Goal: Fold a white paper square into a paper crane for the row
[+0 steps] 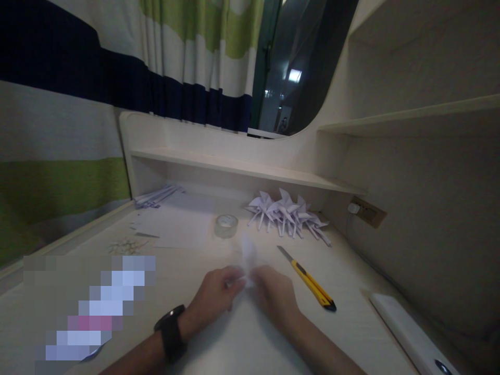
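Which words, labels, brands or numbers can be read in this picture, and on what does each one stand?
None can be read. The yellow utility knife, the tape roll and the wristwatch show no legible marks, and the patch at lower left is pixelated.

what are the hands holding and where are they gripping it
Both hands pinch one small piece of white paper at its lower end, the left hand from the left, the right hand from the right. The paper is blurred, so its shape cannot be told.
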A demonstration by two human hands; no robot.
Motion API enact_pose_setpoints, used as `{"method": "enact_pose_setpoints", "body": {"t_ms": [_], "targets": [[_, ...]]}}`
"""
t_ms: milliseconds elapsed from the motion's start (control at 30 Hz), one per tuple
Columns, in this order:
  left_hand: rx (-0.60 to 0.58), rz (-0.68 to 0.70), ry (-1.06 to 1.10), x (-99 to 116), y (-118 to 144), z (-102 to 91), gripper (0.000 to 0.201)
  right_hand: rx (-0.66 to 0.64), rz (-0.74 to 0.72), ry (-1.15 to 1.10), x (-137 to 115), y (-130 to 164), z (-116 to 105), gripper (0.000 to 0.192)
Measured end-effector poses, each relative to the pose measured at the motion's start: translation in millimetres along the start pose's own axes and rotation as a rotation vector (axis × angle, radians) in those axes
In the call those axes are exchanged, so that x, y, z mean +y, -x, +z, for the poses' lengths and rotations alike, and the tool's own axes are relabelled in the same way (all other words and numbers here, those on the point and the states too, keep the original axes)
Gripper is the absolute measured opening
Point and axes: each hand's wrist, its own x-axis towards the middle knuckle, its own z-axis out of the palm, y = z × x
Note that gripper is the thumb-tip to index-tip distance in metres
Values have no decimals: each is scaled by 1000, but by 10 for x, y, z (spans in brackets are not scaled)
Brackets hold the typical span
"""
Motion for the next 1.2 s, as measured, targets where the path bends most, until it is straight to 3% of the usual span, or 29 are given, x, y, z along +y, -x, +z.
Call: {"method": "enact_pose_setpoints", "body": {"t_ms": [300, 533, 967, 1200], "targets": [[-178, -123, 212, 29, -21, -8, 21, -4, -8, 68, 8, 11, 20, 13], [-17, -162, 200, -108, -25, 86, 27, -16, -14, 92, -9, 25, 27, 16], [40, -60, 84, -81, 2, 92, 23, 62, -165, 128, -87, 40, 28, 16], [50, -69, 189, -77, -3, 86, 19, 79, -185, 81, -101, 44, -4, 20]]}}
